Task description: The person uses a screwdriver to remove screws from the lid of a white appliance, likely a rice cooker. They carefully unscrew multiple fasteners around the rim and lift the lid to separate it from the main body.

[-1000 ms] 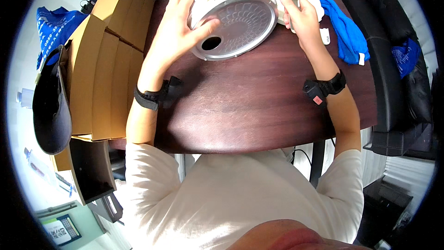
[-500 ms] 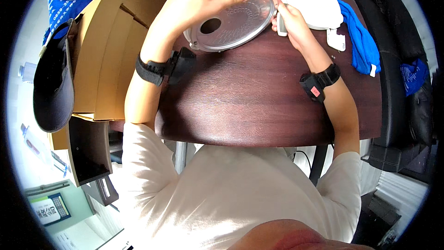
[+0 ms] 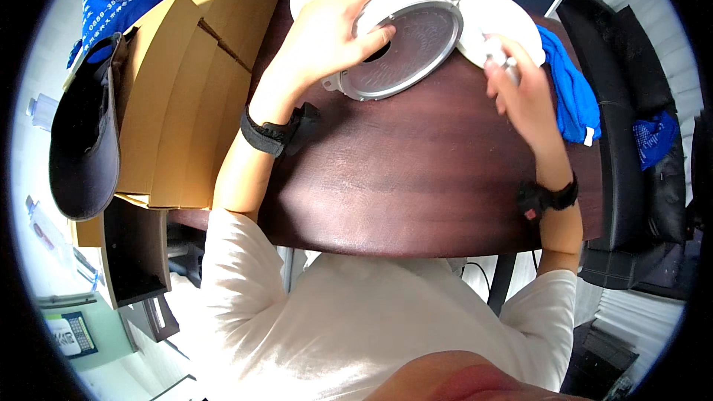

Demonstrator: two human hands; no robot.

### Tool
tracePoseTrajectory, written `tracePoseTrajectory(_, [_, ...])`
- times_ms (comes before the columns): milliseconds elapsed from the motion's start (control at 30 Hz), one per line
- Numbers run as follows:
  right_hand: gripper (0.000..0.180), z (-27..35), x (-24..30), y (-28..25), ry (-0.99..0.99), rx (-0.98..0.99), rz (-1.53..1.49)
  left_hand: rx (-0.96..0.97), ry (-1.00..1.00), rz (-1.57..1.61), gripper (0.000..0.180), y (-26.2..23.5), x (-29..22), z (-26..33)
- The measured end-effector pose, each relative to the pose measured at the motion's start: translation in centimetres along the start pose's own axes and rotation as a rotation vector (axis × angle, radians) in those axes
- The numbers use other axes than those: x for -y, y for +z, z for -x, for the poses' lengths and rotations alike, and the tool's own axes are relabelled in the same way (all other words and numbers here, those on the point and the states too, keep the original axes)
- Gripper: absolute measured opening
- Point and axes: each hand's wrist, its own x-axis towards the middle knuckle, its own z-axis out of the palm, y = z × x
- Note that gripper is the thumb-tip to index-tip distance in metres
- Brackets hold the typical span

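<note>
From the head camera, a round white appliance lid [image 3: 405, 37] with a metal inner plate was seen tilted at the far edge of a dark wooden table [image 3: 416, 178], straight ahead. The left hand [image 3: 330, 26] was spread open and pressed flat on it, nearer than the right hand [image 3: 520, 89], which was curled around a small white part just beside its rim. Cardboard boxes [image 3: 178, 96] were stacked at the left; a blue cloth [image 3: 568, 93] lay at the right.
</note>
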Motion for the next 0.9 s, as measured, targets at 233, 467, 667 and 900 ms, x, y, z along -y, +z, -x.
tracePoseTrajectory(233, [0.026,2.8,-4.2,0.8,-0.146,-0.115,-0.110,-0.029,0.044,-0.046,0.063,1.4,-0.5,-2.5])
tracePoseTrajectory(467, [0.024,3.9,-2.8,1.0,0.008,-0.006,-0.311,-0.010,-0.018,-0.070,0.063,1.8,-1.1,-2.6])
tracePoseTrajectory(667, [0.025,3.9,-2.7,1.1,0.002,0.018,-0.277,-0.006,-0.023,-0.076,0.064,2.0,-1.1,-2.7])
tracePoseTrajectory(900, [0.025,4.1,-2.9,1.0,0.037,0.039,-0.311,-0.040,0.007,-0.082,0.063,2.3,-0.7,-2.5])
